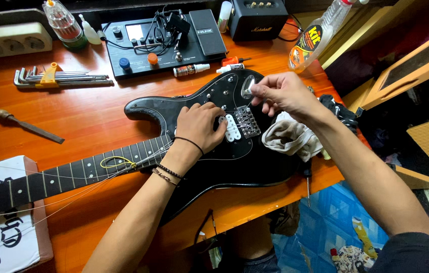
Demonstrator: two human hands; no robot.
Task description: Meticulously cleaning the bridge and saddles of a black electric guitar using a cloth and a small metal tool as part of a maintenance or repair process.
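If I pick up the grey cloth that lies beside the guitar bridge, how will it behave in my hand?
The grey cloth lies crumpled in soft folds, so it would probably hang limp and not keep its shape. It looks thin, so likely light for its size. It lies against the black guitar under the right hand, so lifting it should not move the guitar; it cannot roll.

guitar (214, 151) on table (88, 111), pedalboard (164, 40) behind.

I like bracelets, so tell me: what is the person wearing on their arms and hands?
The left hand has a thin black band at the wrist, then two beaded bracelets lower down. The right hand wears nothing; a dark sleeve covers the upper arm. No gloves.
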